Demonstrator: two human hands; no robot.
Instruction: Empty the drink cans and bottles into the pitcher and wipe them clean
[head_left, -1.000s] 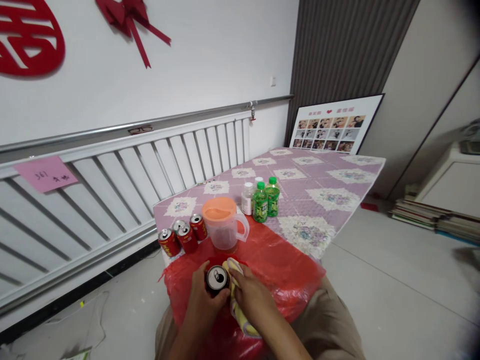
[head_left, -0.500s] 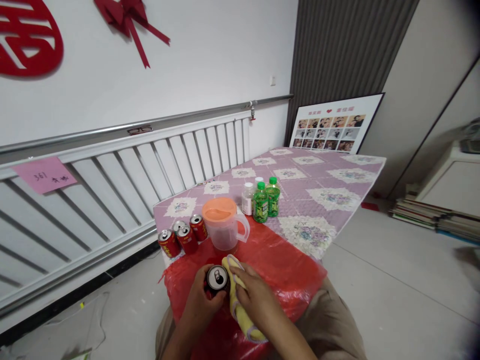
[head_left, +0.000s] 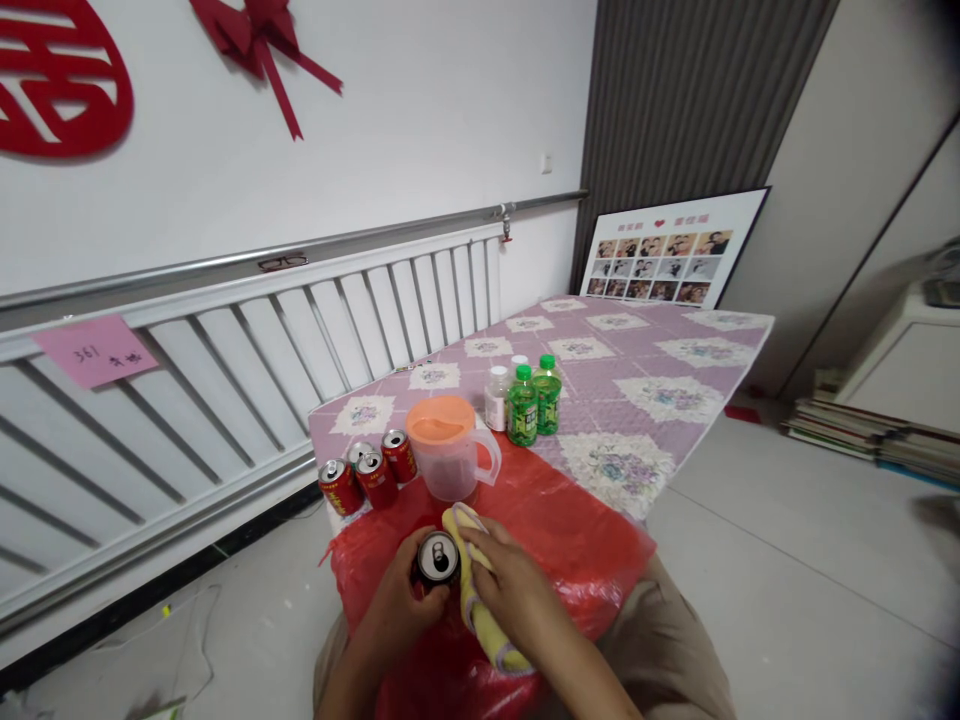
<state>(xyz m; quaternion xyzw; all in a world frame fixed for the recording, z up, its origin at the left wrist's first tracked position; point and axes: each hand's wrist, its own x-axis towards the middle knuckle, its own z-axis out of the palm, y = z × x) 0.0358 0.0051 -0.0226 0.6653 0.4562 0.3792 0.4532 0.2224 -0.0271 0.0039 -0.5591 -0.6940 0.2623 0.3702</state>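
Observation:
My left hand (head_left: 411, 582) is wrapped round a drink can (head_left: 438, 556), whose top has been opened and faces up toward me. In my right hand (head_left: 504, 578) is a folded yellow cloth (head_left: 480, 610) with a pale purple edge, gripped close against the can's right side. Both hands are over a red plastic sheet (head_left: 577, 530) at the table's near end. Just beyond them stands a clear plastic pitcher (head_left: 450, 470) with an orange lid. Several red cans (head_left: 377, 482) are grouped left of the pitcher, their tops up.
Green-capped bottles (head_left: 523, 408) and white-capped bottles (head_left: 496, 400) stand behind the pitcher on the purple flowered tablecloth (head_left: 637, 370). A white radiator (head_left: 225, 360) runs along the wall at the left. A photo board (head_left: 667, 250) leans at the far end.
The cloth and my right hand have shifted very slightly upward along the can. The can stays in my left hand, and the view has moved a little.

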